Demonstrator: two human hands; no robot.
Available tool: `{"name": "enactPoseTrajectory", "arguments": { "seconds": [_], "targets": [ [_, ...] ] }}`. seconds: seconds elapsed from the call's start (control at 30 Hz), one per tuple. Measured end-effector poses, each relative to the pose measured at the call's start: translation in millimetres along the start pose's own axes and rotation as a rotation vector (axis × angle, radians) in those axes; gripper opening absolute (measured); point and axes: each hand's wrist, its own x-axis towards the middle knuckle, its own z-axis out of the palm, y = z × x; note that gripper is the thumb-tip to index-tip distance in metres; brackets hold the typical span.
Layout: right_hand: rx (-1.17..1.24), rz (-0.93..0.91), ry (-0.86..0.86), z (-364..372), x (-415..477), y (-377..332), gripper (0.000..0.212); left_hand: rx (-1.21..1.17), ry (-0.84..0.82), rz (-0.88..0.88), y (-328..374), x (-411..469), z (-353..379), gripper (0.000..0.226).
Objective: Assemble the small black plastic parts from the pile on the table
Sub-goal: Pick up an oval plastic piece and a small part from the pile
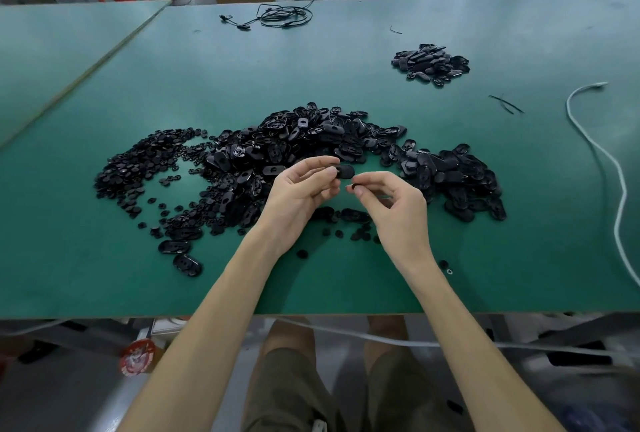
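A wide pile of black oval plastic shells (311,141) spreads across the middle of the green table (242,68). Small round black pieces (138,168) lie heaped at its left. My left hand (301,189) holds one oval shell (345,171) at its fingertips, above the pile's near edge. Just to the right, my right hand (391,203) pinches a small round black piece (354,186) between thumb and forefinger, close below the shell. I cannot tell whether the two parts touch.
A smaller heap of black oval parts (431,63) sits at the far right. A white cable (595,151) runs along the right side and a black wire bundle (277,14) lies at the back. Loose round pieces (332,232) lie under my hands.
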Motion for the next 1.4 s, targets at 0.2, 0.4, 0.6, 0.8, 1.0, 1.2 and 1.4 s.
{"name": "enactPoseTrajectory", "arguments": {
  "seconds": [0.2, 0.4, 0.6, 0.8, 1.0, 1.2, 1.4],
  "targets": [
    [0.070, 0.029, 0.032, -1.4, -0.6, 0.4, 0.013, -0.001, -0.009, 0.011, -1.5, 0.9, 0.0, 0.025],
    [0.081, -0.007, 0.029, -2.8, -0.2, -0.5, 0.017, 0.012, -0.032, 0.022, -1.8, 0.6, -1.5, 0.028],
    [0.103, -0.020, 0.030, -2.9, 0.4, -0.5, 0.022, 0.085, -0.036, 0.075, -3.9, -0.3, 1.4, 0.015],
    [0.137, -0.022, 0.026, -3.6, 0.1, -2.1, 0.025, 0.277, -0.079, 0.142, -6.7, -1.4, 7.0, 0.023],
    [0.114, -0.008, 0.043, -2.3, 1.7, -0.2, 0.017, 0.292, -0.051, 0.153, -7.2, -1.3, 6.3, 0.029],
    [0.110, -0.016, -0.004, -2.2, 0.1, -1.8, 0.011, 0.301, -0.025, 0.151, -6.7, -0.7, 6.6, 0.027],
    [0.084, -0.017, 0.004, -2.6, 0.6, -1.9, 0.012, 0.227, 0.091, 0.147, -8.6, 0.8, 6.4, 0.015]
  ]
}}
